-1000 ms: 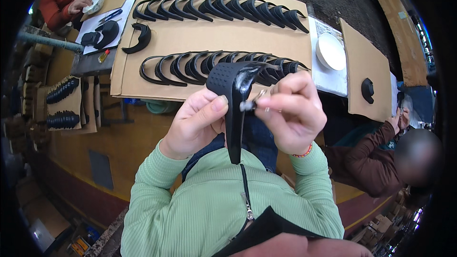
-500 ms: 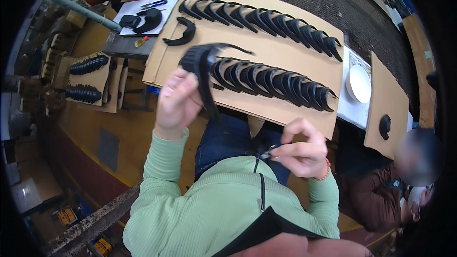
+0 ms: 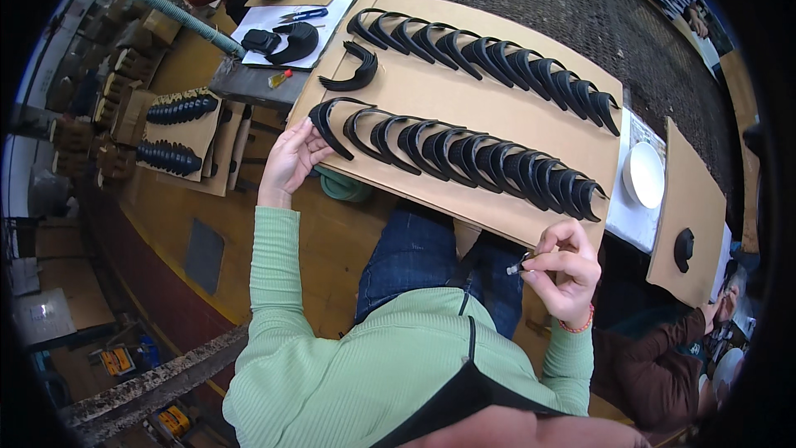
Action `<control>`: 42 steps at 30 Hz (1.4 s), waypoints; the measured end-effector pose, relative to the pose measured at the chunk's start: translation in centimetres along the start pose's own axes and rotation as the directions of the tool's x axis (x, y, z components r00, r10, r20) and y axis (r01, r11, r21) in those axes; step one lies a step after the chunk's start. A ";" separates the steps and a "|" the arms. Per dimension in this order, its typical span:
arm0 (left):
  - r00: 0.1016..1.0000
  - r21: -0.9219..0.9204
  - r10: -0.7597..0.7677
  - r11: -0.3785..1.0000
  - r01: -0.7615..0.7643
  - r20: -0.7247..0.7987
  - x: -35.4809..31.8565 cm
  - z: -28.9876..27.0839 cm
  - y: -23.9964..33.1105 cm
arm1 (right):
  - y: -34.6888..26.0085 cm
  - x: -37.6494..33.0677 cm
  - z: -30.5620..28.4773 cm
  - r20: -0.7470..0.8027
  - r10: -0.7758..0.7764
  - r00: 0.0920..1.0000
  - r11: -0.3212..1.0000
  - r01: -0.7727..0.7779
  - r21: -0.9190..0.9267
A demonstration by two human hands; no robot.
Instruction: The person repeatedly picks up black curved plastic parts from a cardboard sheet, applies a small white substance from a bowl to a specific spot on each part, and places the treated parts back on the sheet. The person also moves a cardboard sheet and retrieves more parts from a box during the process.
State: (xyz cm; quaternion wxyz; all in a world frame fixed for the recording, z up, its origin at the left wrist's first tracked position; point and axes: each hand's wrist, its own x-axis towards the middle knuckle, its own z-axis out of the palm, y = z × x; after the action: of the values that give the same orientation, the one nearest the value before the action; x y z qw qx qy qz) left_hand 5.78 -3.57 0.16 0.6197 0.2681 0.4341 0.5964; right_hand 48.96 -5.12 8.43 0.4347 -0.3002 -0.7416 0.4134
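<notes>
On the tan cardboard sheet (image 3: pixel 489 108), we rest our left hand (image 3: pixel 290 162), fingers loosely spread, against the end black curved leather piece (image 3: pixel 329 123) of the near row (overlapping like scales). Our right hand (image 3: pixel 564 270) pinches a small metal brush (image 3: pixel 519 265) beside the board's edge.

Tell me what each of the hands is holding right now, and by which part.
The right hand pinches a small thin tool between its fingertips, near its back end. The left hand grips nothing; its fingers rest on the end black curved piece in the near row on the cardboard sheet.
</notes>
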 end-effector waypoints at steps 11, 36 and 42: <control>0.928 0.483 0.032 0.860 0.163 -0.371 0.2 1.7 1.1 | 0.2 0.4 -0.9 -0.033 0.028 0.999 0.999 -0.029 -0.025; 0.928 0.983 0.360 -0.181 -0.036 0.100 9.4 9.4 3.5 | 0.0 -0.6 -3.8 -0.282 0.060 0.957 0.991 -0.090 -0.094; 0.807 0.985 0.571 -0.015 -0.172 0.150 5.6 8.8 4.7 | 0.4 -0.9 -3.9 -0.291 0.080 0.953 0.993 -0.101 -0.058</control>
State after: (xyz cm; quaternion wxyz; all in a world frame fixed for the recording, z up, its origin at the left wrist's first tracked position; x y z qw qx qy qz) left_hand 10.45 4.22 7.17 0.0207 0.6194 0.7114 0.3313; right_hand 52.88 -4.23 8.81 0.5077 -0.4065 -0.6701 0.3578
